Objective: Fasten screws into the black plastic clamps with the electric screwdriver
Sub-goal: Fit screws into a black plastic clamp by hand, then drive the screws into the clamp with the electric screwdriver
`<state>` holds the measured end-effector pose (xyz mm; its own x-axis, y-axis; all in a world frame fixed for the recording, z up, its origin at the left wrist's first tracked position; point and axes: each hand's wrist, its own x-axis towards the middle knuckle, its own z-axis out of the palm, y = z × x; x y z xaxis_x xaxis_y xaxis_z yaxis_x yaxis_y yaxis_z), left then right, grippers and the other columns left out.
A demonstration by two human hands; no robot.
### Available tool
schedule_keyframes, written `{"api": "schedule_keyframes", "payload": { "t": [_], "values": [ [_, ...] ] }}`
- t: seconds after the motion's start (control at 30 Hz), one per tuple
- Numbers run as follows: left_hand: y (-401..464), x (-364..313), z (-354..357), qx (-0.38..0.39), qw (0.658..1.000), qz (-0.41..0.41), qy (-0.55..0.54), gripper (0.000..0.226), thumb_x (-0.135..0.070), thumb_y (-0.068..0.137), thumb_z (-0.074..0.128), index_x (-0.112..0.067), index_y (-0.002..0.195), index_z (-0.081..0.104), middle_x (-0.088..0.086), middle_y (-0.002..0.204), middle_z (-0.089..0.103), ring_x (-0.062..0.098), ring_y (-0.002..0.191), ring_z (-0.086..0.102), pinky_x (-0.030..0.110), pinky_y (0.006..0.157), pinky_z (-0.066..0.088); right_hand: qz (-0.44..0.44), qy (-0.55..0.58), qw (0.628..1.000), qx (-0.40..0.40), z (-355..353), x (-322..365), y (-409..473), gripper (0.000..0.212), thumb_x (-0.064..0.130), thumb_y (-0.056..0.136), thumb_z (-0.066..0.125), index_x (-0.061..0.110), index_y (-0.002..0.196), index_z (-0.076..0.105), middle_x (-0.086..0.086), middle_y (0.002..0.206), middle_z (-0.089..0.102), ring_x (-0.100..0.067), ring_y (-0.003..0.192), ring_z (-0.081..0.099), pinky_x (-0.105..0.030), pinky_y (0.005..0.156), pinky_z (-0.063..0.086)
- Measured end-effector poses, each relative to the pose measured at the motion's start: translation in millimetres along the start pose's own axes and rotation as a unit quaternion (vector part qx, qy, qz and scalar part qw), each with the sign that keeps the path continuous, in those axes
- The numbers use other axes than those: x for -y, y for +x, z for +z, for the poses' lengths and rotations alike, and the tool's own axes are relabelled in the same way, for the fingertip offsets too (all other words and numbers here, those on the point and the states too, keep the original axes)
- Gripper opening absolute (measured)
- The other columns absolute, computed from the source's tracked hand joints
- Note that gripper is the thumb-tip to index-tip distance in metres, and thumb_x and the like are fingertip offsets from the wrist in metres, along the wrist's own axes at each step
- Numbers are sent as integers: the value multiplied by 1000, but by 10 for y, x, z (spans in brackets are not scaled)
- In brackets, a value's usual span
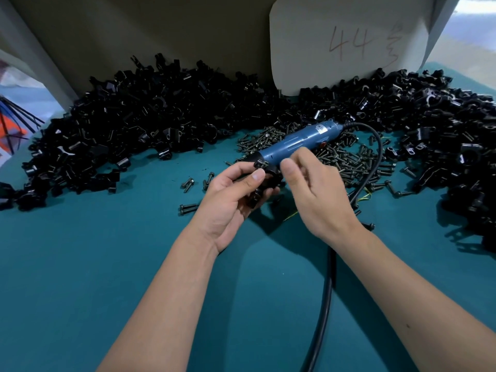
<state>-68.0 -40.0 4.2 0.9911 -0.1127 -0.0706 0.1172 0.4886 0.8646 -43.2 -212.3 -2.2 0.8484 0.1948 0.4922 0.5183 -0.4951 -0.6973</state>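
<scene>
My left hand grips a black plastic clamp at the middle of the table, thumb on top. A dark screw sticks out of the clamp's top. My right hand hovers just right of the clamp, blurred, with thumb and loosely curled fingers pointing at it; nothing shows between them. The blue electric screwdriver lies slanted on the table right behind both hands, untouched, its tip end hidden behind the clamp. Its black cable curves round to the front edge.
A large heap of black clamps rings the back and right of the teal table. A pile of loose screws lies under and beside the screwdriver, with stray screws at the left. A white card leans against the back wall.
</scene>
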Motion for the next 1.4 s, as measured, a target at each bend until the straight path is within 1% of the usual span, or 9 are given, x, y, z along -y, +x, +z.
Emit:
{"api": "schedule_keyframes", "payload": {
  "t": [0.37,0.47,0.57,0.73,0.83,0.9,1.03,1.2,1.4],
  "values": [
    [-21,66,129,-72,987,82,117,19,-32,88,67,-21,79,54,-5,69,58,9,61,52,19,54,43,-34,-44,993,103,81,128,-8,38,51,97,50,16,111,51,2,87,69,-22,77,64,-47,68,51],
    [14,83,178,-126,977,110,131,16,-27,83,64,-20,72,53,-1,63,49,9,52,43,19,46,36,-50,-29,994,92,80,188,-18,33,53,97,56,21,107,57,12,83,64,-9,73,59,-33,65,48],
    [78,19,146,-179,966,152,111,14,-24,78,65,-13,77,56,11,75,51,13,52,42,22,45,34,78,61,995,6,193,271,25,31,52,89,70,27,100,55,11,77,65,-3,66,60,-17,60,43],
    [160,-138,-119,-227,902,253,265,9,-26,83,62,-17,87,62,1,96,75,25,75,56,46,72,46,413,289,845,-179,281,296,445,28,32,98,64,14,116,51,-8,90,63,-18,55,62,-28,48,49],
    [174,-128,-99,-181,931,149,281,29,-34,80,62,-22,107,64,-11,75,60,18,56,51,27,53,41,457,348,792,-207,278,346,615,31,19,95,67,9,119,49,-11,92,63,-18,38,60,-26,45,52],
    [169,-59,-39,-156,935,89,306,42,-39,75,61,-28,115,62,-10,70,54,15,51,49,25,48,37,459,339,795,-206,314,361,671,23,14,93,68,8,110,52,-14,94,66,-20,35,60,-25,43,52],
    [99,49,54,-158,910,147,353,40,-50,67,58,-35,102,70,-13,66,63,16,62,56,31,62,44,463,253,827,-192,349,259,705,25,25,90,76,17,85,53,-8,86,67,-19,46,62,-29,48,54],
    [59,99,43,-155,872,225,406,27,-43,75,60,-32,97,73,-9,71,69,10,59,57,26,59,48,479,192,831,-209,297,127,753,44,54,77,85,24,82,53,2,87,65,-21,79,63,-40,79,59],
    [68,20,17,-149,880,265,365,19,-36,79,62,-24,85,75,-9,67,66,8,53,51,22,54,39,382,282,823,-311,206,121,623,33,42,75,89,21,85,65,9,75,73,-10,67,70,-21,55,51]
  ]
}}
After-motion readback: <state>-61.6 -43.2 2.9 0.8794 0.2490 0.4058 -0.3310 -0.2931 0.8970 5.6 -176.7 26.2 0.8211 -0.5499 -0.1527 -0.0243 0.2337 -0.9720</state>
